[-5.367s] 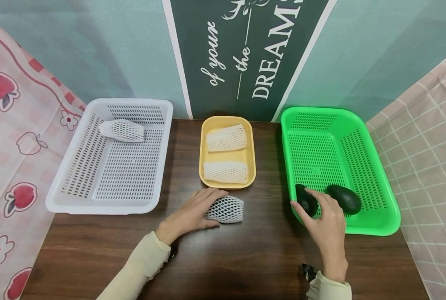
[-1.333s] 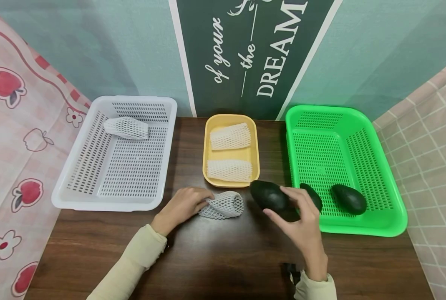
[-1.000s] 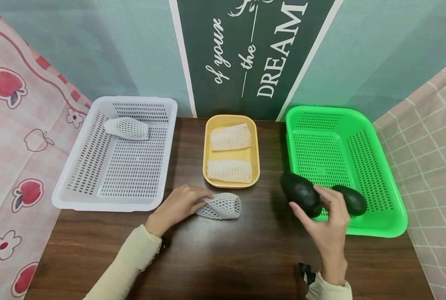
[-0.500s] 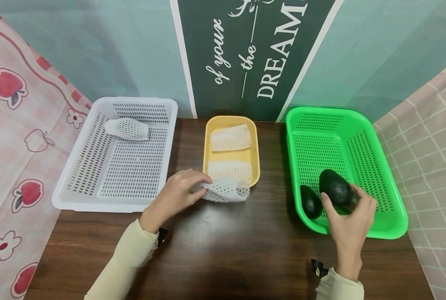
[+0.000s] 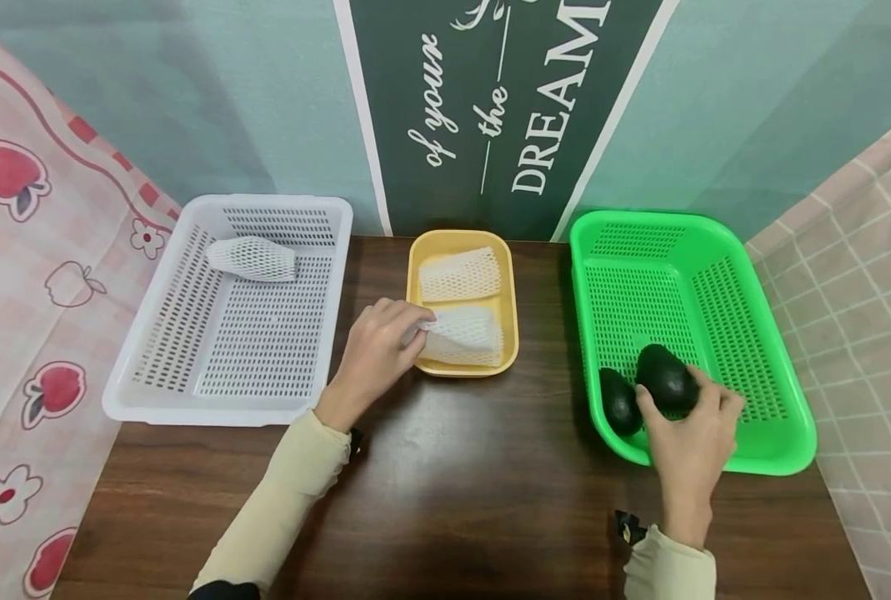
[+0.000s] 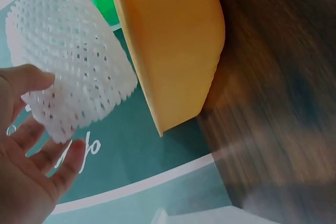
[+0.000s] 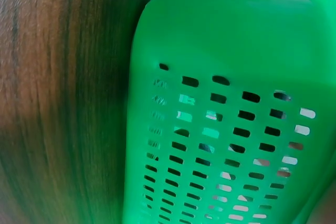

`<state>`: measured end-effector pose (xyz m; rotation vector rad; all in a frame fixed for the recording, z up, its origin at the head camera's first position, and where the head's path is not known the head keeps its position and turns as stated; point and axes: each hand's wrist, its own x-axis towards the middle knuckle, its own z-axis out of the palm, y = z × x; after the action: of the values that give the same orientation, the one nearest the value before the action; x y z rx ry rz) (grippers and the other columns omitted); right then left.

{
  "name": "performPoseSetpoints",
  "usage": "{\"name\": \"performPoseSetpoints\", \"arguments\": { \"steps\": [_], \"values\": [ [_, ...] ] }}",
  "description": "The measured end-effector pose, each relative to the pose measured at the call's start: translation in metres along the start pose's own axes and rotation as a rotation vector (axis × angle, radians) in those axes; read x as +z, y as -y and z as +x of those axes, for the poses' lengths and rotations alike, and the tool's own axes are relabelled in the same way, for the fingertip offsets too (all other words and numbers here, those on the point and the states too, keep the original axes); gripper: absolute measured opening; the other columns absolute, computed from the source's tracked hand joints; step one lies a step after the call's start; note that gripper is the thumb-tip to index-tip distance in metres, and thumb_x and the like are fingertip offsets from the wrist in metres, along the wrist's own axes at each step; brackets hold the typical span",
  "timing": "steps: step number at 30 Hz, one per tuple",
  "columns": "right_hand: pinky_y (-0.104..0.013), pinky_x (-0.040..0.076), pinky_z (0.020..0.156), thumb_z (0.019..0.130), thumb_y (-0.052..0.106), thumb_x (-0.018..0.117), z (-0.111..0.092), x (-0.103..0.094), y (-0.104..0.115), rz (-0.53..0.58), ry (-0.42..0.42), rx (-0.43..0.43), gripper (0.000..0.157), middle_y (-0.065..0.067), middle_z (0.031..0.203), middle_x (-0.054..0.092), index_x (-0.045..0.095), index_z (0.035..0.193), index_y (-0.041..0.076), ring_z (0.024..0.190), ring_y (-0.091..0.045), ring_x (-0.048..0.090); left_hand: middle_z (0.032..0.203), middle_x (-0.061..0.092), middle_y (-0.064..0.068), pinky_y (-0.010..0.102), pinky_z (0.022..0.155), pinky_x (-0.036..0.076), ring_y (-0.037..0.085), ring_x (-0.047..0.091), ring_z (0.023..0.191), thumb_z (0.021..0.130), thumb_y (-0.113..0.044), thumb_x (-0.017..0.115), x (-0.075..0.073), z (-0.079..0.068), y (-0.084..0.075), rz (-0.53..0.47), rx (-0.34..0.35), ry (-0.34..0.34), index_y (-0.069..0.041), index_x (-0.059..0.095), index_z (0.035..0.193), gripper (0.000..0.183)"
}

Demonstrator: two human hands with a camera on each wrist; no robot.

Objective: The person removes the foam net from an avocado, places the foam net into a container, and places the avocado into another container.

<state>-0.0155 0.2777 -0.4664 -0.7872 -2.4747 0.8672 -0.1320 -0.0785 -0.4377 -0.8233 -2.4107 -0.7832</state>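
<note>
My left hand pinches a white foam net sleeve over the near half of the yellow tray. In the left wrist view, the sleeve hangs limp between thumb and fingers, beside the tray's wall. A second net sleeve lies at the tray's far end; another shows partly beneath the held one. Over in the green basket, my right hand grips a dark avocado between thumb and fingers. Another avocado lies to its left against the basket wall.
On the left stands a white basket with a net-covered item in it. Wall cloths rise behind the containers and at both sides. The right wrist view is mostly filled by the green basket's slotted wall.
My right hand carried an avocado from mid-table back into the green basket. The left hand lifted the net sleeve off the table and moved it over the yellow tray.
</note>
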Motion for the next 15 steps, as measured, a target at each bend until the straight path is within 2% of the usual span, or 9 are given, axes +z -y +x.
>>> {"name": "performPoseSetpoints", "arguments": {
  "steps": [5, 10, 15],
  "values": [
    [-0.07, 0.03, 0.093, 0.089, 0.035, 0.071, 0.0, 0.0, 0.001, -0.043, 0.085, 0.044, 0.069, -0.029, 0.139, 0.038, 0.044, 0.148, 0.01, 0.115, -0.052, 0.043, 0.098, 0.075, 0.004, 0.037, 0.067, 0.045, 0.024, 0.061, 0.084, 0.086, -0.004, 0.065, 0.013, 0.011, 0.002, 0.068, -0.016, -0.012, -0.013, 0.072, 0.101, 0.019],
    [-0.069, 0.033, 0.092, 0.091, 0.035, 0.068, 0.001, -0.001, 0.001, -0.078, 0.113, 0.072, 0.069, -0.029, 0.142, 0.035, 0.04, 0.15, 0.01, 0.113, -0.056, 0.044, 0.098, 0.074, 0.004, 0.039, 0.072, 0.046, 0.025, 0.06, 0.085, 0.089, -0.004, 0.064, 0.025, 0.022, 0.006, 0.091, -0.012, -0.014, -0.012, 0.072, 0.102, 0.018],
    [-0.068, 0.037, 0.094, 0.093, 0.033, 0.066, 0.003, -0.002, 0.0, -0.13, 0.132, 0.049, 0.07, -0.033, 0.142, 0.036, 0.038, 0.15, 0.004, 0.116, -0.056, 0.044, 0.1, 0.073, 0.005, 0.04, 0.074, 0.046, 0.026, 0.061, 0.088, 0.089, -0.002, 0.063, 0.036, 0.03, 0.01, 0.104, -0.027, 0.002, -0.013, 0.072, 0.102, 0.019]
  ]
}}
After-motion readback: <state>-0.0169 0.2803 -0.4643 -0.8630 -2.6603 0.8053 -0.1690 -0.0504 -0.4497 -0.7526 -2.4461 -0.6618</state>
